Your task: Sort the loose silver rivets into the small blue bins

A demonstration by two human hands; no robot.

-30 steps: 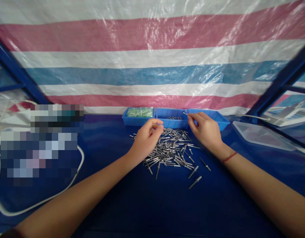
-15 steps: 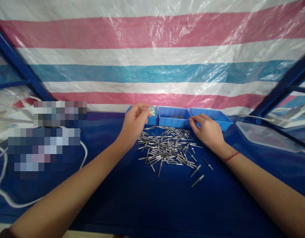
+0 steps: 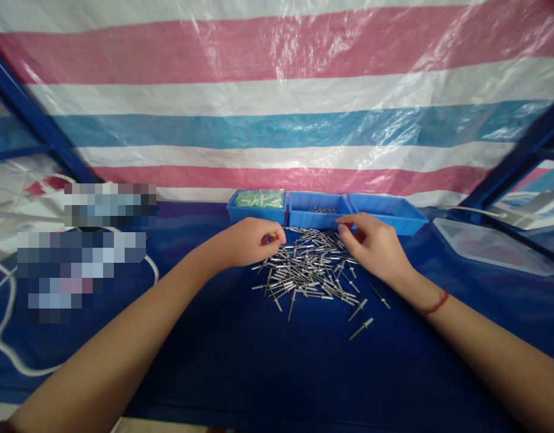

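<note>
A loose pile of silver pop rivets [image 3: 304,273] lies on the blue tabletop. My left hand [image 3: 254,243] is at the pile's left edge, its fingers curled and thumb and forefinger pinched together. Whatever may be between them is too small to make out. Over the upper right of the pile is my right hand [image 3: 374,243], by the front of the middle blue bin [image 3: 299,219]. Its thumb and forefinger tips come close in a loose pinch, and I cannot see what they hold. Several rivets rest inside that bin.
The left blue bin [image 3: 254,214] holds green-tinted plastic packets [image 3: 261,198]. A right blue bin [image 3: 389,219] stands beside the middle one. A translucent lid [image 3: 479,246] lies at the right. White cable [image 3: 6,346] loops at the left, and a striped sheet [image 3: 259,132] hangs behind.
My left hand has come down and toward me from in front of the left bin to the pile, uncovering that bin. My right hand has shifted slightly left, its fingertips over the pile.
</note>
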